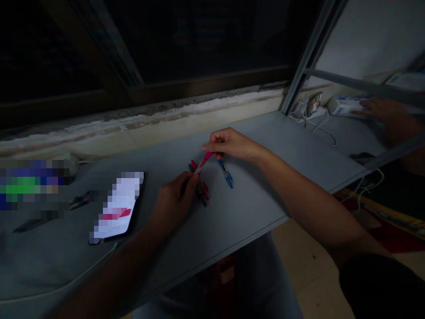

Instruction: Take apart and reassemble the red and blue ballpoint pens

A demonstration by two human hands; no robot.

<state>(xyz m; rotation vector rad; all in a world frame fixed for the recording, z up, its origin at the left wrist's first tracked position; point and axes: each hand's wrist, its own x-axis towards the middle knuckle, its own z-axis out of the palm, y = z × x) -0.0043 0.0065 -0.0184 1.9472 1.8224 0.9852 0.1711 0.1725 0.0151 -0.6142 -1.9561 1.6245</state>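
A pink pen (203, 162) is pinched by the nearly closed right hand (230, 144) and held at its lower end by the curled left hand (174, 203) above the tabletop (282, 153) (a slipped grip could drop it onto the dark pens (201, 190)).

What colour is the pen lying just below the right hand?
The pen is blue, seen best in the head view.
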